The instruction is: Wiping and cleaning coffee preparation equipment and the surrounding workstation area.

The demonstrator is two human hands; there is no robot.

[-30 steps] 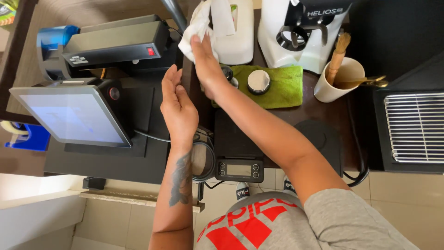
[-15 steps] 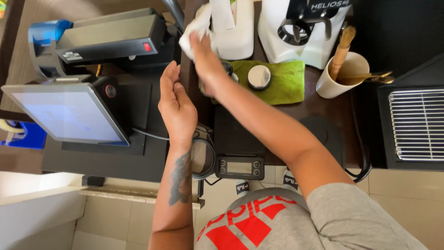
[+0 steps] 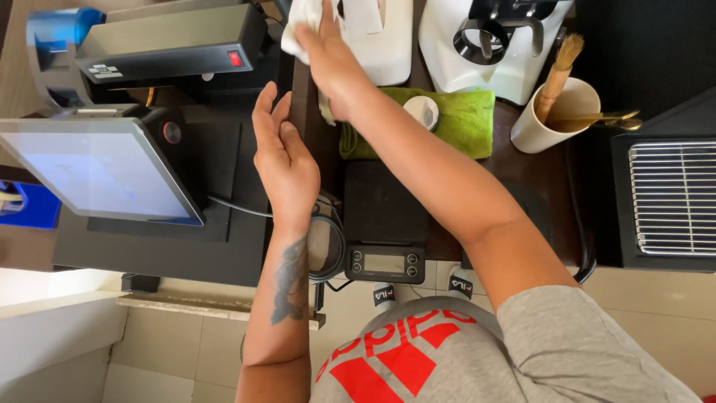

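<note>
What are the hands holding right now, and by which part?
The right hand grips a white cloth by its bunched lower edge; the left hand is open, holding nothing.

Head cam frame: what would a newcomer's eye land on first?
Probably the two hands: the right hand reaches far forward and grips a white cloth by the white machine, while the left hand hangs open and empty over the dark counter. Next, the bright green towel at centre and the lit touchscreen at left.
</note>
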